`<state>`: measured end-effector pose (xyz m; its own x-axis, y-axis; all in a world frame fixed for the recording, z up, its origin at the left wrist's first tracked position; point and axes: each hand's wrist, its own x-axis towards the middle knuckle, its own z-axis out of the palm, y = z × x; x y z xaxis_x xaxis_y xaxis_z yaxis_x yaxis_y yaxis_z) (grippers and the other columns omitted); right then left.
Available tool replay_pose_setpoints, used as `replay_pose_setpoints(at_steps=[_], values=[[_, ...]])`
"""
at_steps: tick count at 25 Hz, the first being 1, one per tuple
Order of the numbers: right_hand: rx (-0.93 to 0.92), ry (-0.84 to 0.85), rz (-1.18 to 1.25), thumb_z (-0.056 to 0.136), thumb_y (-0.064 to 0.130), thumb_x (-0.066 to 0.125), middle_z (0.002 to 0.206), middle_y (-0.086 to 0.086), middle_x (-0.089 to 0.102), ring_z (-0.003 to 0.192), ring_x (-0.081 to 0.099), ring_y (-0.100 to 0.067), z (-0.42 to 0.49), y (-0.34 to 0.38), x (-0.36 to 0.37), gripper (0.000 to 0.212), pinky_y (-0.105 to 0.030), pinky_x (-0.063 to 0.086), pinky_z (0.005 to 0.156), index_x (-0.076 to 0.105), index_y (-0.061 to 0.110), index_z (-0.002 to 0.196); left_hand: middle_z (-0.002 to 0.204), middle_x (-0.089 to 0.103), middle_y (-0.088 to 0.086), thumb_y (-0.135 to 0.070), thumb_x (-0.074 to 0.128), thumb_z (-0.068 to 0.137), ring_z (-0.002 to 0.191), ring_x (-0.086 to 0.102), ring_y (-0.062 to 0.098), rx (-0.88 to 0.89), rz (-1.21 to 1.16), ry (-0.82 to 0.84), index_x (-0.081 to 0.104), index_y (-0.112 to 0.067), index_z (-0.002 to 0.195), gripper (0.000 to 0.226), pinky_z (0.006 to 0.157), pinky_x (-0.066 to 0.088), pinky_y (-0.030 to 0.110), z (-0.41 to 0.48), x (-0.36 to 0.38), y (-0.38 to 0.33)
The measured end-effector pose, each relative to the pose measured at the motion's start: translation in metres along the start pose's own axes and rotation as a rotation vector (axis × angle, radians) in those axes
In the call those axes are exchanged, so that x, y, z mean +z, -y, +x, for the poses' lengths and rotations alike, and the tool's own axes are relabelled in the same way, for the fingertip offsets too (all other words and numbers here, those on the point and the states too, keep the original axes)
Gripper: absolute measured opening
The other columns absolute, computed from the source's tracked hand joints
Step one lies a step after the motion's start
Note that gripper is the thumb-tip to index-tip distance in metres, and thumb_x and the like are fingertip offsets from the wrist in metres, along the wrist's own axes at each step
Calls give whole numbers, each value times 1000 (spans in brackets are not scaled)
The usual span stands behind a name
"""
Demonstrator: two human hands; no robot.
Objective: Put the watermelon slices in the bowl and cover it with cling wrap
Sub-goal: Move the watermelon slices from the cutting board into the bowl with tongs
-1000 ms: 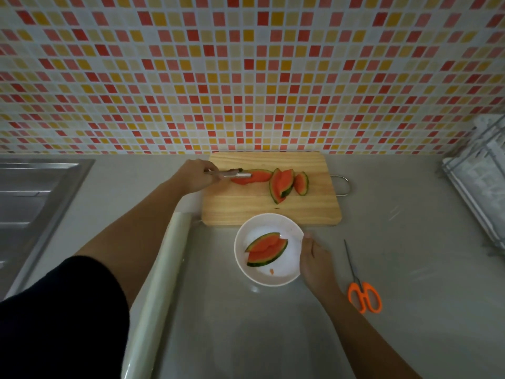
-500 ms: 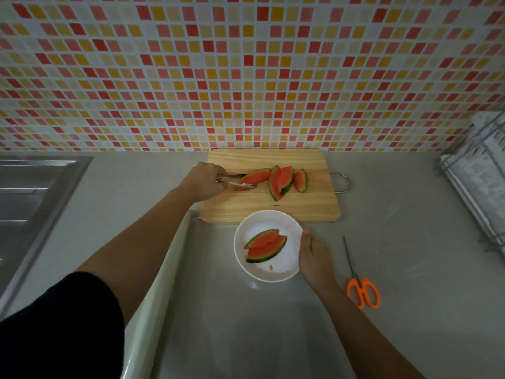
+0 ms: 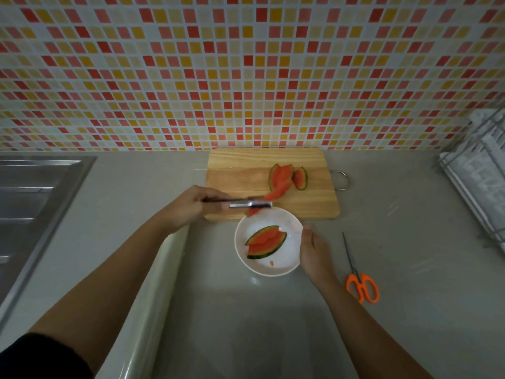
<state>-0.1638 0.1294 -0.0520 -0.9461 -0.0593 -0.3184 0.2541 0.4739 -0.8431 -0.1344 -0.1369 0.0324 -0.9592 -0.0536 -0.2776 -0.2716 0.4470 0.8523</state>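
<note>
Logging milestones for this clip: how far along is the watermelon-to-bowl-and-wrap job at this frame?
Done: two slices lie in the white bowl. In hand: the left hand carries another slice with tongs near the bowl's far rim, while the right hand steadies the bowl. Left: the slices on the cutting board, about three, then covering with cling wrap, not yet on the bowl.

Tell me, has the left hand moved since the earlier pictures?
Yes. The left hand, holding tongs with a slice, has come from the middle of the board toward its near edge, close to the bowl.
</note>
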Motion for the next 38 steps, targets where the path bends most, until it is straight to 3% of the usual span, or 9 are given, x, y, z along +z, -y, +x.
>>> replay_pose_setpoints(at_steps=[3, 9, 14, 16, 19, 25, 33, 36, 38], values=[[-2, 2, 5, 100, 34, 26, 75, -5, 61, 68, 56, -17, 1, 1, 0, 48, -30, 42, 64, 62, 7, 83, 96, 74, -14, -26, 71, 82, 87, 65, 0, 129, 317, 122, 74, -31, 102, 21, 77, 48, 17, -23, 14, 0], [-40, -23, -39, 100, 36, 22, 86, -9, 61, 83, 57, -25, 3, 0, 0, 52, -28, 40, 74, 65, 7, 96, 105, 71, 1, -30, 66, 82, 90, 65, 15, 271, 754, 189, 69, -22, 114, 33, 81, 52, 31, -34, 43, -13], [-57, -28, -48, 100, 34, 23, 89, -16, 64, 86, 60, -28, 5, -3, 1, 51, -27, 37, 71, 63, 5, 87, 86, 69, -10, -30, 68, 82, 72, 59, 1, 231, 562, -130, 74, -21, 96, 18, 66, 39, 9, -5, 19, -30], [-75, -35, -53, 101, 32, 24, 88, -14, 64, 83, 59, -26, 6, -3, 1, 50, -26, 37, 71, 64, 4, 89, 77, 66, -12, -30, 67, 83, 59, 55, 0, 4, 303, -218, 73, -21, 86, 11, 54, 37, 9, 20, 26, -31], [-74, -25, -58, 101, 33, 24, 77, -6, 61, 76, 56, -22, 6, -3, 1, 51, -25, 38, 67, 64, 6, 85, 77, 65, 7, -24, 69, 80, 42, 34, 12, -323, -191, -225, 71, -5, 81, 19, 41, 27, 21, 50, 39, -31], [-65, -21, -35, 101, 35, 26, 69, -3, 61, 68, 59, -19, 5, -3, 0, 51, -21, 38, 52, 64, 8, 79, 74, 63, 11, -22, 67, 80, 42, 30, 14, -393, -225, -204, 68, -2, 83, 21, 40, 23, 23, 78, 54, -27], [-41, -14, -6, 100, 36, 25, 77, -5, 63, 77, 62, -22, 5, -3, 0, 49, -27, 44, 69, 64, 12, 81, 59, 60, 3, -12, 66, 82, 42, 26, 12, -346, -262, -160, 68, -3, 78, 9, 37, 19, 19, 73, 46, -34], [-15, -8, 13, 99, 38, 25, 80, -7, 65, 80, 63, -24, 4, -2, 1, 50, -32, 47, 73, 63, 12, 82, 41, 50, -8, -5, 65, 80, 36, 28, 6, -272, -192, -4, 72, -13, 66, 17, 34, 20, 14, 43, 15, -22], [-15, -12, 9, 99, 38, 25, 80, -8, 65, 82, 63, -26, 5, -1, 1, 50, -34, 48, 75, 62, 11, 80, 46, 52, -4, -2, 67, 75, 40, 33, 6, -289, -64, 118, 76, -10, 70, 13, 36, 24, 16, 22, 4, -16]])
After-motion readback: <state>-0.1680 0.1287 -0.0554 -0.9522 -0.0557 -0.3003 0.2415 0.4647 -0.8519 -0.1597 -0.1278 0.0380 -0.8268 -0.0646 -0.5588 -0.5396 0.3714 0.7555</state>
